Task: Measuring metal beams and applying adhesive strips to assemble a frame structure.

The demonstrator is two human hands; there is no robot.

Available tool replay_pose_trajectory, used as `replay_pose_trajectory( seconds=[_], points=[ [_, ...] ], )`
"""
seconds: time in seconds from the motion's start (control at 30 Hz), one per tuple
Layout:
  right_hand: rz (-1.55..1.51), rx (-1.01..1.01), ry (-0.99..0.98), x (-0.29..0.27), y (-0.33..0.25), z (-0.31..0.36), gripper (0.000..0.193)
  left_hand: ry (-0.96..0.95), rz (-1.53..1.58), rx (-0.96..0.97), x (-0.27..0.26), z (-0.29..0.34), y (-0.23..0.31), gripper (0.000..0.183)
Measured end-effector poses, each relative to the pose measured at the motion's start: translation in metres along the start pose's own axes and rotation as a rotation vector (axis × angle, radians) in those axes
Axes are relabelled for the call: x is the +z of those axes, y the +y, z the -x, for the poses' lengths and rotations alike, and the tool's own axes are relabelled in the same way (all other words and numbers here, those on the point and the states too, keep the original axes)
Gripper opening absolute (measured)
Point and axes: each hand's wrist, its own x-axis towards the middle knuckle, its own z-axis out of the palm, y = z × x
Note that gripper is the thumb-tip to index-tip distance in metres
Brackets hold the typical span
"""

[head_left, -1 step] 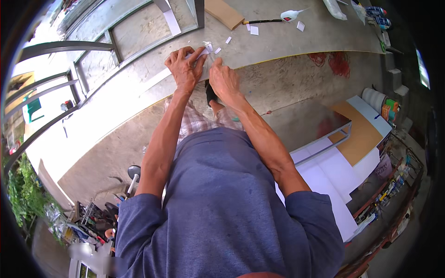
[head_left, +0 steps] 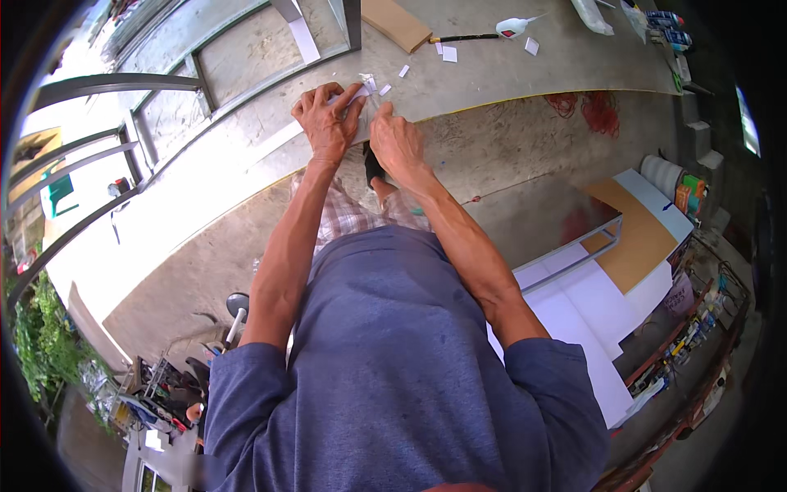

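Observation:
On the grey worktop (head_left: 484, 74), my left hand (head_left: 325, 125) presses its thumb and bent fingers on a narrow white strip (head_left: 280, 138). The strip runs out to the left of the hand, toward the bright, washed-out end of the surface. Just to the right, my right hand (head_left: 397, 144) is closed at the worktop's near edge. A thin, faint shape shows by its fingertips, too small to name. Small white offcuts (head_left: 370, 83) lie beyond both hands, with another white scrap (head_left: 403, 71) farther right.
A metal frame (head_left: 205, 82) lies at the far left. Beyond my hands are a brown board (head_left: 399, 23), a dark thin stick (head_left: 464, 38) and a white squeeze bottle (head_left: 512, 29). White sheets (head_left: 566, 316) and a brown sheet (head_left: 635, 238) lie to my right.

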Motion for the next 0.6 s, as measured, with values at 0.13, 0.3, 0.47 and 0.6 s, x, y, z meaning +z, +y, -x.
replay_pose_trajectory(
  seconds=[0.13,0.3,0.47,0.6],
  points=[
    [-0.005,0.002,0.017,0.008,0.006,-0.003,0.024,0.006,0.011,-0.011,0.002,0.0,0.0,0.025],
    [-0.017,0.005,-0.007,0.01,0.006,-0.005,0.025,0.007,0.038,-0.034,0.002,0.001,-0.002,0.024],
    [0.02,0.022,-0.05,-0.002,-0.004,-0.005,0.02,0.021,0.042,-0.031,0.004,0.002,-0.004,0.025],
    [0.053,0.01,-0.038,-0.012,-0.009,-0.008,0.02,0.061,0.059,-0.047,0.007,0.002,-0.005,0.025]
  ],
)
